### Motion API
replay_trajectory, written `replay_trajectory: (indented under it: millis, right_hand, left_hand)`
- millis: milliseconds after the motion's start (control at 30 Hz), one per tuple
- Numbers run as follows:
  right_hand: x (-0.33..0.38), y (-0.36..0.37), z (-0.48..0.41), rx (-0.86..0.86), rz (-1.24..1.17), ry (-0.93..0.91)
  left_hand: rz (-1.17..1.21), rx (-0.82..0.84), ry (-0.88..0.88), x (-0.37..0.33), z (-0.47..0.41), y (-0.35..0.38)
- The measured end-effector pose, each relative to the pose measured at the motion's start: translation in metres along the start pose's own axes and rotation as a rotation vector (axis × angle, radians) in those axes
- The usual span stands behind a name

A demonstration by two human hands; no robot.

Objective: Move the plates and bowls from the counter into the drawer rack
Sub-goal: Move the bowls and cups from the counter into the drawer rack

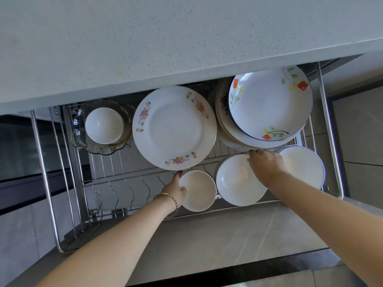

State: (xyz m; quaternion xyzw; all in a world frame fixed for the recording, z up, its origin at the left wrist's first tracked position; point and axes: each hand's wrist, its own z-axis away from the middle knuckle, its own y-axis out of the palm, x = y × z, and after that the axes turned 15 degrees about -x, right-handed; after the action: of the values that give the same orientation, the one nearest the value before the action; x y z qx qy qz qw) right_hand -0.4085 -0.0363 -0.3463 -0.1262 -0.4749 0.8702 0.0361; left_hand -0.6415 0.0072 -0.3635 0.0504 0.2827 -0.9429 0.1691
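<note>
Bright, even daylight, soft shadows under the counter [145, 48], faint glare on the plates [174, 127], wide-angle bending at the edges.

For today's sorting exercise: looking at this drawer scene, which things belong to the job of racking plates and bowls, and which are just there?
Job: left hand on small cream bowl; right hand over white bowl; pink-flowered plate; red-flowered plate stack; drawer rack.

Just there: countertop; floor tiles.

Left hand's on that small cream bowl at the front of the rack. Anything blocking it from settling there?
Nothing visible does. The left hand grips the small cream bowl at its left rim, in the gap between the pink-flowered plate behind and the white bowl on its right.
</note>
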Motion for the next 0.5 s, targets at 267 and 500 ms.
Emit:
replay_trajectory:
  millis: [267,500]
  right_hand:
    - [0.017,-0.092,0.020,0.143,-0.090,-0.103]
    - [0.029,-0.274,0.017,0.027,-0.455,-0.249]
  left_hand:
    - [-0.141,-0.102,0.110,-0.031,0.059,-0.068]
    - [-0.093,-0.427,0.386,-0.069,0.113,-0.219]
